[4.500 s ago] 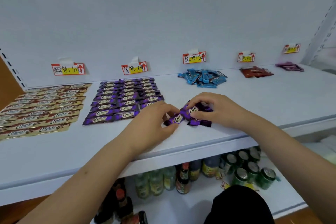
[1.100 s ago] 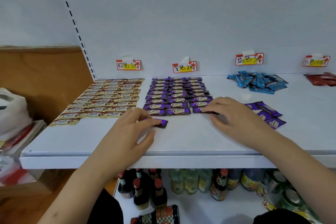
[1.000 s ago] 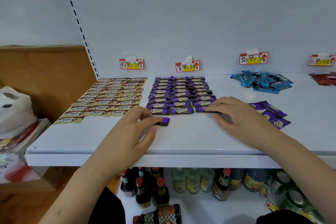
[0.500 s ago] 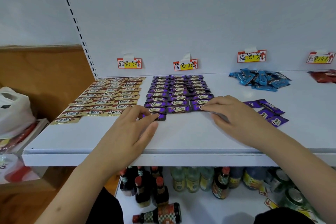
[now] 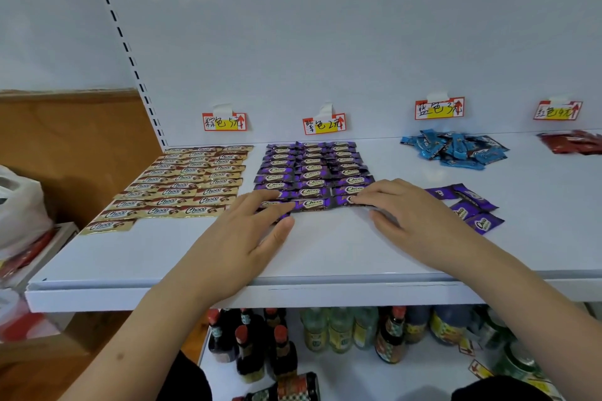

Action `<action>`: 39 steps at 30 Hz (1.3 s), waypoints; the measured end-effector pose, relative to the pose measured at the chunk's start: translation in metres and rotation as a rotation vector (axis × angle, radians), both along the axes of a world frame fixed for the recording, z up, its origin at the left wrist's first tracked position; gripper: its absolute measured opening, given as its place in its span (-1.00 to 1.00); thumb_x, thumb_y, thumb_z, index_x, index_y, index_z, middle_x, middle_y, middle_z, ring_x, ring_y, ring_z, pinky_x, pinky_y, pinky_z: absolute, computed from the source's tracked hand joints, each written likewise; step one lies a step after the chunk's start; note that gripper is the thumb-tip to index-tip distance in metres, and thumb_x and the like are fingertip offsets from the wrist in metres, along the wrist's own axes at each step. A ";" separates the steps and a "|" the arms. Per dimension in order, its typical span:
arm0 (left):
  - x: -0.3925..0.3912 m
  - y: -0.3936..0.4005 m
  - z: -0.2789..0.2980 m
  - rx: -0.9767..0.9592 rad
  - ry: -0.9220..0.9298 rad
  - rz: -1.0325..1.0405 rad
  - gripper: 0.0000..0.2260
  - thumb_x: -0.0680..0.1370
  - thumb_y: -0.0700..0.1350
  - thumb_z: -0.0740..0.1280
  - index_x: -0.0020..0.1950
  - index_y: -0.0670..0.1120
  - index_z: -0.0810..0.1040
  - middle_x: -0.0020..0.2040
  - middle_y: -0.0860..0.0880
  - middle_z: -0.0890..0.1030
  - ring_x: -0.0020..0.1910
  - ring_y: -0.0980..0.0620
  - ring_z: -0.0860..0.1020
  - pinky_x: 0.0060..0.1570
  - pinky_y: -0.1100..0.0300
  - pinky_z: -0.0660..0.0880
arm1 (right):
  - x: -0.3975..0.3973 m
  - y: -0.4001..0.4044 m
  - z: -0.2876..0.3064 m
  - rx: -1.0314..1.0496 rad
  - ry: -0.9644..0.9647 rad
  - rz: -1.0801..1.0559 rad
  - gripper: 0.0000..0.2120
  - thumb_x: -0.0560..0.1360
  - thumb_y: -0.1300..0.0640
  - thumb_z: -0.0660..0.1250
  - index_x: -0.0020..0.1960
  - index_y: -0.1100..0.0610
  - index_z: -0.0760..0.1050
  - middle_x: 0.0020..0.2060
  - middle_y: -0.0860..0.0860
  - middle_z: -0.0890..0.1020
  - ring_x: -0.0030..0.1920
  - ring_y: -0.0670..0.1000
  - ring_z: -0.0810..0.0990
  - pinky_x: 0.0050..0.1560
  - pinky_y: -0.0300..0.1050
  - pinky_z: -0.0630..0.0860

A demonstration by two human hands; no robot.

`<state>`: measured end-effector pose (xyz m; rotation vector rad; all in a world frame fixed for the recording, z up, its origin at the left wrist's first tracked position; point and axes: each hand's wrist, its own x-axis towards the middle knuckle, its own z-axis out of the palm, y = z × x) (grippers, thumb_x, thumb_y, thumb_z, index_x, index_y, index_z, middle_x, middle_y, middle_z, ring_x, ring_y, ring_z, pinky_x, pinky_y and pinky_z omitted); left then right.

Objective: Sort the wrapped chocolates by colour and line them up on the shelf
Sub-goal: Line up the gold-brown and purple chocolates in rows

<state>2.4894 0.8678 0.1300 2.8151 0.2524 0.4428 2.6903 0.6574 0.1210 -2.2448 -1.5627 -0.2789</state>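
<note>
Purple chocolates (image 5: pixel 312 169) lie in a three-column grid under the purple label (image 5: pixel 324 124) on the white shelf (image 5: pixel 325 257). My left hand (image 5: pixel 247 234) presses straight fingers on the front-left purple chocolate, with a purple edge (image 5: pixel 282 216) showing beside the thumb. My right hand (image 5: pixel 400 205) rests flat fingers on the front-right purple chocolate (image 5: pixel 343 200). Three loose purple chocolates (image 5: pixel 469 205) lie just right of my right hand. Gold chocolates (image 5: pixel 189 182) are lined up at the left. A blue pile (image 5: pixel 456 150) and a red pile (image 5: pixel 573 142) sit unsorted at the back right.
Price labels (image 5: pixel 224 122) are stuck on the shelf's back panel. Bottles (image 5: pixel 260 342) and cans (image 5: pixel 518 358) fill the lower shelf. A white plastic bag (image 5: pixel 16 205) sits at the left beside a wooden panel (image 5: pixel 75 140).
My left hand slid its purple chocolate forward into the front-left spot of the grid. My right hand stayed on the front-right chocolate, apart from a slight shift of view.
</note>
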 end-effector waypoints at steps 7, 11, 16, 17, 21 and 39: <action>0.009 -0.001 -0.001 -0.075 0.108 0.007 -0.52 0.61 0.28 -0.08 0.49 0.27 0.29 0.54 0.29 0.15 0.49 0.33 0.07 0.31 0.36 0.09 | -0.001 -0.001 0.000 -0.004 0.016 -0.006 -0.67 0.60 0.15 0.22 0.34 -0.02 0.50 0.22 -0.15 0.53 0.16 -0.07 0.46 0.20 -0.05 0.44; 0.010 -0.001 -0.001 -0.052 0.103 0.006 -0.48 0.61 0.30 -0.11 0.52 0.23 0.26 0.55 0.26 0.14 0.51 0.31 0.04 0.37 0.37 0.02 | -0.002 0.000 0.003 0.023 -0.006 -0.026 -0.68 0.60 0.13 0.24 0.33 -0.01 0.51 0.23 -0.12 0.53 0.18 -0.04 0.47 0.21 -0.03 0.44; 0.018 -0.001 0.001 0.106 -0.091 -0.021 -0.41 0.59 0.32 -0.11 0.46 0.12 0.42 0.51 0.15 0.29 0.56 0.17 0.05 0.55 0.07 -0.01 | 0.005 -0.020 0.014 0.132 -0.083 -0.178 -0.72 0.59 0.09 0.27 0.28 -0.01 0.54 0.20 -0.13 0.57 0.17 -0.06 0.48 0.17 -0.22 0.27; 0.022 -0.004 0.003 0.127 -0.127 -0.033 -0.44 0.59 0.30 -0.07 0.42 0.10 0.46 0.47 0.15 0.36 0.54 0.15 0.14 0.54 0.08 0.05 | 0.011 -0.030 0.016 0.155 -0.070 -0.226 -0.71 0.59 0.08 0.28 0.29 -0.02 0.53 0.21 -0.14 0.55 0.20 -0.07 0.47 0.19 -0.23 0.27; 0.048 -0.025 0.011 0.155 -0.184 -0.112 -0.52 0.54 0.22 0.06 0.31 0.07 0.56 0.25 0.14 0.51 0.30 0.10 0.39 0.32 0.16 0.34 | 0.035 -0.074 0.022 0.091 0.160 -0.298 -0.66 0.57 -0.08 0.28 0.34 -0.17 0.45 0.21 -0.33 0.41 0.28 -0.25 0.33 0.23 -0.31 0.24; 0.175 -0.119 0.008 0.154 -0.064 -0.172 -0.69 0.57 0.19 0.24 0.22 0.09 0.55 0.08 0.08 0.57 0.12 -0.01 0.41 0.10 0.05 0.25 | 0.048 -0.090 0.004 0.120 0.200 -0.415 -0.66 0.49 -0.02 0.42 0.24 -0.02 0.53 0.11 -0.10 0.55 0.09 -0.07 0.48 0.14 -0.15 0.43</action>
